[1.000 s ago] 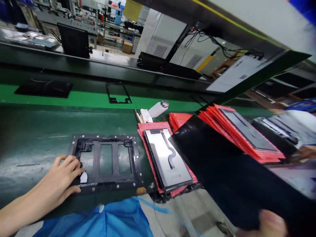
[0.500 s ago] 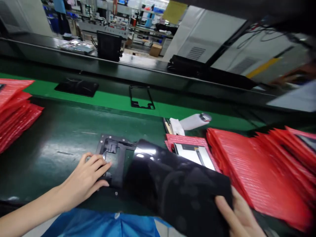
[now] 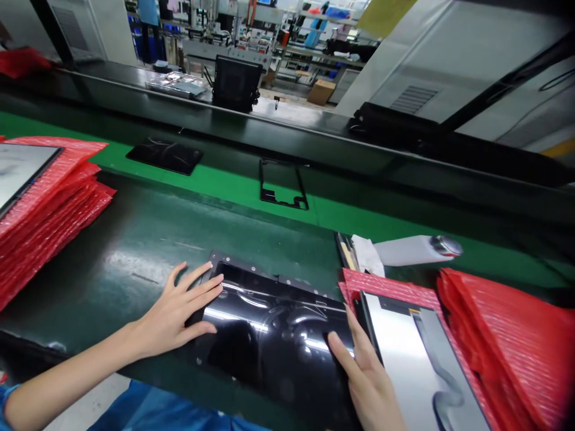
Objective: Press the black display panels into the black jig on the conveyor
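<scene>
A dark green bench point(image 3: 153, 218) spans the frame. Red padded bags point(image 3: 58, 224) are stacked at the left edge. Low in the middle, a dark tray point(image 3: 244, 264) sits mostly hidden under a glossy black panel point(image 3: 278, 329). A silver-backed screen point(image 3: 398, 341) lies at lower right. The right hand point(image 3: 366, 368) grasps the panel's right end; the left hand point(image 3: 177, 311), fingers spread, rests unclenched at its left end. A white bottle point(image 3: 404, 251) lies right of centre.

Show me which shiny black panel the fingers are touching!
The near black panel, with the right fingers on its right end; the far black panel lies untouched on the green strip.
</scene>
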Available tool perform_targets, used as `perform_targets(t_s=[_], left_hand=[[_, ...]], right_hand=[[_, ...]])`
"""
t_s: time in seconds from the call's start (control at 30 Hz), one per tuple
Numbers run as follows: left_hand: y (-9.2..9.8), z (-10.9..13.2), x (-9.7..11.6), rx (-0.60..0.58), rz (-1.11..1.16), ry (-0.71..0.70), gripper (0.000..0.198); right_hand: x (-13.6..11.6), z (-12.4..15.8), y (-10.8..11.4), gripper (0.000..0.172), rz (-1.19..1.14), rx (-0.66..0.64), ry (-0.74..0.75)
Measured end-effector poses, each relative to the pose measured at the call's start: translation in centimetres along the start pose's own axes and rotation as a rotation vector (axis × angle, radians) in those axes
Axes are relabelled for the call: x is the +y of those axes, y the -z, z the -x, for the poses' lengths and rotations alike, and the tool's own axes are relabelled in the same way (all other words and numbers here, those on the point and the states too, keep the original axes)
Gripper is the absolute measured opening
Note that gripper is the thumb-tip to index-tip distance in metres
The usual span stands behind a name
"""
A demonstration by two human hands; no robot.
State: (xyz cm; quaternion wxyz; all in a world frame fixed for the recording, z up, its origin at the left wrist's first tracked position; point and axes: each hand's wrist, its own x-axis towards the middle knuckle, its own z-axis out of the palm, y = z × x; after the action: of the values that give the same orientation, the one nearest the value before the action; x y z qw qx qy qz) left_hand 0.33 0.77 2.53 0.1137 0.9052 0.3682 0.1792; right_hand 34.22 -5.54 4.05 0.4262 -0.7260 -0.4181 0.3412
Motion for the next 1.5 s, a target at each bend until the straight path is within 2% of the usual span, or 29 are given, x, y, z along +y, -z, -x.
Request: perform_targets(t_s=[0.13, 0.67, 0.87, 1.2, 1.4, 1.5], left_hand=[[-0.2, -0.3, -0.4, 0.008, 0.037, 0.017, 0.068], [-0.5, -0.3, -0.6, -0.031, 0.069, 0.033, 0.068], [-0.4, 0.1, -0.6, -0.036, 0.115, 0.152, 0.053], [0.1, 0.0, -0.1, -0.113, 0.118, 0.089, 0.061], [1.0, -0.4, -0.2, -0.192, 0.083, 0.046, 0.079], [1.3, -0.6, -0.1, -0.201, 0.047, 0.040, 0.082]], right_hand=[[0.0, -0.4, -0.2, 0.088, -0.028, -0.004, -0.105], [-0.7, -0.7, -1.0, 0.091, -0.067, -0.004, -0.153], [-0.9, -0.5, -1.2, 0.090, -0.025, 0.001, -0.128], [-1.5, 0.5, -1.9, 0.085, 0.000, 0.050, -0.117], [-2.0, 0.6, -2.1, 0.085, -0.065, 0.048, -0.125], [-1.8, 0.5, -2.1, 0.086, -0.061, 0.058, -0.120]])
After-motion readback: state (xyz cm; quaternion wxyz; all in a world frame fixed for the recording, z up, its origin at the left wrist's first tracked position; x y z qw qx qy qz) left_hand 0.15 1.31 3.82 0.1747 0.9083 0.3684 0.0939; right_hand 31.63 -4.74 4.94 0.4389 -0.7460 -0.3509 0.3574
